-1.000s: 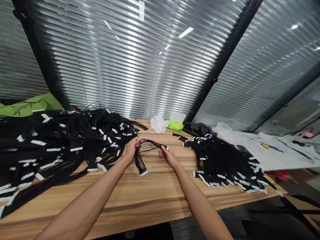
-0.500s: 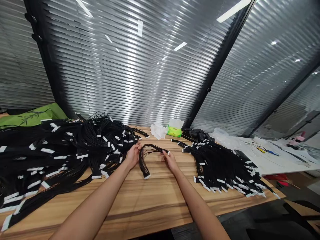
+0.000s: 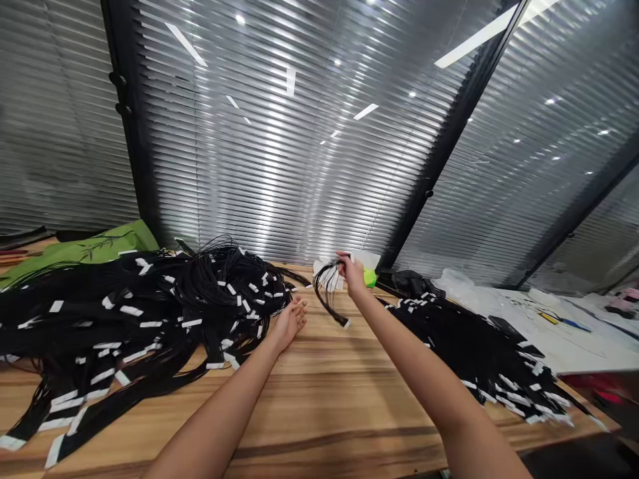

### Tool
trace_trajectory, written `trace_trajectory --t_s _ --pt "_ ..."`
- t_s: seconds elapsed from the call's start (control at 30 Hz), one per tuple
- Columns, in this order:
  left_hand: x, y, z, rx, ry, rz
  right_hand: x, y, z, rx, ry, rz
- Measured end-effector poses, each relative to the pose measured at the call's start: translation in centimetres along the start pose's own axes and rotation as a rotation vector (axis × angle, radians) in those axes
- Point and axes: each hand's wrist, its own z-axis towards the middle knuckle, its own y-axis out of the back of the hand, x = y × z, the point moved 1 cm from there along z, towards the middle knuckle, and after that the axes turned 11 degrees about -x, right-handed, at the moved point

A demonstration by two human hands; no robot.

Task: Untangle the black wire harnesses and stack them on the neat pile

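Note:
My right hand [image 3: 352, 273] is raised over the far part of the wooden table, its fingers closed on one end of a black wire harness [image 3: 334, 315]. The harness hangs in a loose curve to the left, with a white connector on its free lower end. Near the right edge of a large tangled pile of black wire harnesses [image 3: 184, 299], my left hand [image 3: 290, 322] is open with nothing in it. On the right, a second pile of harnesses [image 3: 459, 339] lies in a flatter spread, many white ends facing the table's front edge. My right forearm hides part of it.
Behind my right hand are a green tissue pack [image 3: 370, 277] and crumpled white tissue [image 3: 319, 267]. A green cloth [image 3: 114, 241] lies back left. Clear plastic [image 3: 462, 286] and pliers [image 3: 564, 322] rest to the right. Glass with blinds [image 3: 279, 166] closes off the back.
My left hand has let go of the harness and opened. My right hand has lifted the harness away, up and toward the back. The view has shifted slightly.

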Motion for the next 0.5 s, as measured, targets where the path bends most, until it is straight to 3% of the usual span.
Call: trace_trajectory --t_s 0.13,0.23,0.3,0.4,0.5 --pt "0.0 0.1 0.2 -0.018 -0.012 -0.014 4.8 -9.6 1.0 0.096 0.124 0.004" --pt "0.1 0.3 0.4 -0.026 -0.025 -0.026 7.0 -15.6 -0.9 0.200 0.286 0.042" --pt "0.2 0.3 0.5 -0.025 -0.031 -0.033 7.0 -18.4 -3.1 0.256 0.376 0.104" --pt "0.3 0.2 0.5 -0.005 -0.047 -0.045 4.7 -20.9 -6.8 0.379 0.271 0.147" --pt "0.3 0.3 0.2 0.024 -0.085 -0.067 0.7 -21.4 -10.5 0.553 -0.020 0.042"
